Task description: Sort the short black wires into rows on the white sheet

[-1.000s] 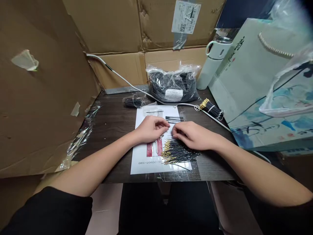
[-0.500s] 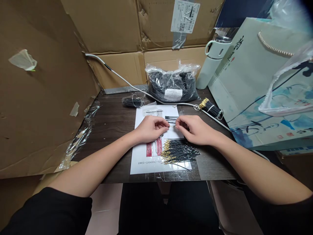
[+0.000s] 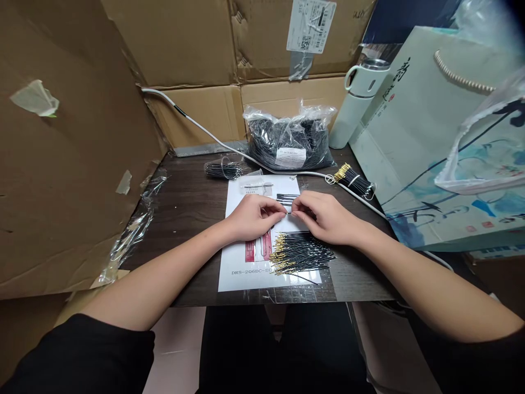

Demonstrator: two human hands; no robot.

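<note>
My left hand (image 3: 251, 217) and my right hand (image 3: 324, 216) meet fingertip to fingertip over a white printed sheet (image 3: 246, 262) taped to the dark table (image 3: 192, 202). Both hands are curled in a pinch; what lies between the fingers looks like a thin black wire but is too small to name. Just below the right hand lies a loose pile of black wires with gold tips (image 3: 301, 253). A short row of black wires (image 3: 287, 197) sits on the sheet beyond the fingers.
A clear bag full of black wires (image 3: 289, 143) stands at the back, with small bundles of gold-tipped wires (image 3: 355, 181) and dark wires (image 3: 223, 171) either side. A white cable (image 3: 197, 127) crosses the table. A white flask (image 3: 355, 104), paper gift bag (image 3: 435, 142) and cardboard walls (image 3: 61, 164) enclose the space.
My right hand has risen from the wire pile and moved up and left to meet the left hand's fingertips. The left hand has stayed almost still.
</note>
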